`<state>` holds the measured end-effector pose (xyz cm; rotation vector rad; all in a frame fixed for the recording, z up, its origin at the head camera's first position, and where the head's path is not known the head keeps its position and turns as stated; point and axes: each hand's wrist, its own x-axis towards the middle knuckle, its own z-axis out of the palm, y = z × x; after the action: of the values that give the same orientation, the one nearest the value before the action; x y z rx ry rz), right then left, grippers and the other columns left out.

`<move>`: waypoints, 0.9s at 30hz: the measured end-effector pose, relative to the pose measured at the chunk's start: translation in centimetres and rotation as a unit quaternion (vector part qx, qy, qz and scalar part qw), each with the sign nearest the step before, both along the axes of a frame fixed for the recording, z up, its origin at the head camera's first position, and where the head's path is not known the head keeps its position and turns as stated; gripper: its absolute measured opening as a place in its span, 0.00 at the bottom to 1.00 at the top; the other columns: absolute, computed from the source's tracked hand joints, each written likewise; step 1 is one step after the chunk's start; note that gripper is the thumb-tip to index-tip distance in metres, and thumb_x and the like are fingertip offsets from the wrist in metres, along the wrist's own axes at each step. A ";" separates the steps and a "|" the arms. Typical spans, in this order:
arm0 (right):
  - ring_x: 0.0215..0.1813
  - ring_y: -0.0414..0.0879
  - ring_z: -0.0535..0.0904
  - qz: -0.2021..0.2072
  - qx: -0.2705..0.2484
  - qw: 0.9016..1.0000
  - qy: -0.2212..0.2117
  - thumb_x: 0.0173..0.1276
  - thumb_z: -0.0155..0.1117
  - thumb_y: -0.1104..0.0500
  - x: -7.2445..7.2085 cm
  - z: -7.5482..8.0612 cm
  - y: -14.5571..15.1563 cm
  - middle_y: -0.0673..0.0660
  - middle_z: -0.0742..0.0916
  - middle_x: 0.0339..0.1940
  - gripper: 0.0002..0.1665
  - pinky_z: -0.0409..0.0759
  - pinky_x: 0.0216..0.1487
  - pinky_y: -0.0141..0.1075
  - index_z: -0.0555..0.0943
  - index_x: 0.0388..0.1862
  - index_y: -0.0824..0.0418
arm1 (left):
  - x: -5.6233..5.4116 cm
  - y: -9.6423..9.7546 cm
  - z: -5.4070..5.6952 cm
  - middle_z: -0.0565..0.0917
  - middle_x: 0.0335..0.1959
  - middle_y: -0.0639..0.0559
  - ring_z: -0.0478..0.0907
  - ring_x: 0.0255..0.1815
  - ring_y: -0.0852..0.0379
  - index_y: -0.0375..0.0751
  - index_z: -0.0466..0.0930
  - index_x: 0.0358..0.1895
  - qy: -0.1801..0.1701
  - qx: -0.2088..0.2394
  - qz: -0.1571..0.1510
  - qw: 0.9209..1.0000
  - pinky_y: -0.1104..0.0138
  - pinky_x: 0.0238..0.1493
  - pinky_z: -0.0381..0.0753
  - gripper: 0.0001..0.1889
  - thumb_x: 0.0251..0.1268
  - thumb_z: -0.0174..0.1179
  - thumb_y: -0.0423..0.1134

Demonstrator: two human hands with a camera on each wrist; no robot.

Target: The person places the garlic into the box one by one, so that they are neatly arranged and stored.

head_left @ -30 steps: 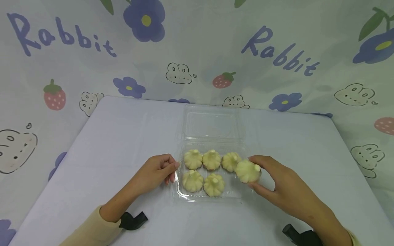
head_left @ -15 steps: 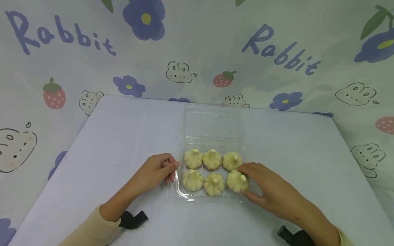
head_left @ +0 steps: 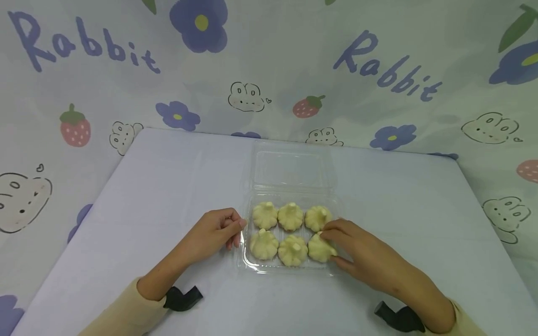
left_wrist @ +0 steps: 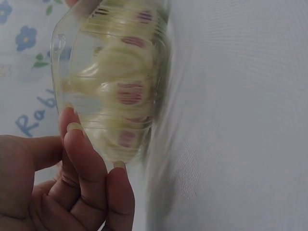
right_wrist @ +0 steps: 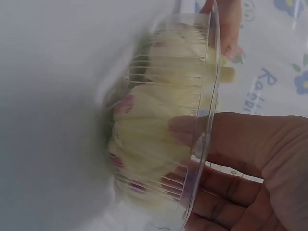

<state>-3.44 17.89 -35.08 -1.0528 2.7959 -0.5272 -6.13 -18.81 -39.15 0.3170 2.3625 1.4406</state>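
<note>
Pale garlic bulbs (head_left: pixel 292 250) sit in two rows in a clear plastic clamshell box (head_left: pixel 261 269). At the box's front right, my right hand (head_left: pixel 370 254) holds a garlic bulb (head_left: pixel 320 250), its stem tipped toward the right. The right wrist view has my thumb (right_wrist: pixel 182 129) against that bulb (right_wrist: pixel 149 127) inside the clear wall, with the other fingers round its far side. My left hand (head_left: pixel 217 229) pinches the box's left rim. In the left wrist view, fingertips (left_wrist: pixel 74 127) lie at that rim, and pink-purple patches show low on the bulbs (left_wrist: pixel 120 62).
The box's clear lid (head_left: pixel 290 169) lies folded back, behind the tray half. A white cloth (head_left: pixel 185 186) covers the table. Behind it hangs a curtain (head_left: pixel 277 56) printed with rabbits, flowers and strawberries. Black wrist mounts (head_left: pixel 183 297) sit below both hands.
My right hand has brought the garlic bulb left and down from over the box's right edge into the front right spot. Its stem has tipped rightward. My left hand has stayed at the rim.
</note>
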 end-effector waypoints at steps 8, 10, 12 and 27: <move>0.69 0.51 0.78 0.002 0.013 1.000 0.006 0.58 0.84 0.63 -0.2 -0.3 -0.3 0.50 0.82 0.60 0.31 0.74 0.69 0.46 0.83 0.60 0.60 | 0.0 0.1 0.1 0.83 0.21 0.52 0.79 0.22 0.50 0.44 0.80 0.37 -0.002 -0.003 0.002 1.000 0.68 0.26 0.73 0.13 0.81 0.58 0.46; 0.69 0.52 0.78 -0.001 0.016 1.000 0.008 0.57 0.85 0.63 -0.2 -0.4 -0.4 0.51 0.83 0.60 0.31 0.74 0.70 0.46 0.83 0.60 0.61 | 0.0 0.1 0.1 0.83 0.21 0.52 0.79 0.22 0.51 0.43 0.80 0.37 -0.002 -0.003 0.001 1.000 0.68 0.26 0.73 0.13 0.81 0.58 0.46; 0.69 0.53 0.78 -0.003 0.018 1.000 0.009 0.57 0.85 0.63 -0.2 -0.4 -0.5 0.52 0.83 0.60 0.31 0.75 0.69 0.46 0.83 0.60 0.61 | 0.0 0.1 0.1 0.83 0.21 0.52 0.79 0.22 0.52 0.43 0.80 0.37 -0.001 -0.002 0.000 1.000 0.68 0.27 0.73 0.13 0.81 0.58 0.46; 0.67 0.52 0.80 0.003 0.006 1.000 0.026 0.56 0.85 0.62 -0.2 -0.4 -0.4 0.53 0.84 0.59 0.32 0.76 0.68 0.45 0.83 0.60 0.62 | 0.0 0.1 0.1 0.83 0.21 0.52 0.79 0.22 0.53 0.42 0.80 0.37 -0.002 0.006 -0.003 1.000 0.67 0.26 0.76 0.13 0.82 0.57 0.46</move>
<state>-3.63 17.50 -35.46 -1.0875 2.8363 -0.4894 -6.18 -18.69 -39.09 0.3239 2.3486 1.4507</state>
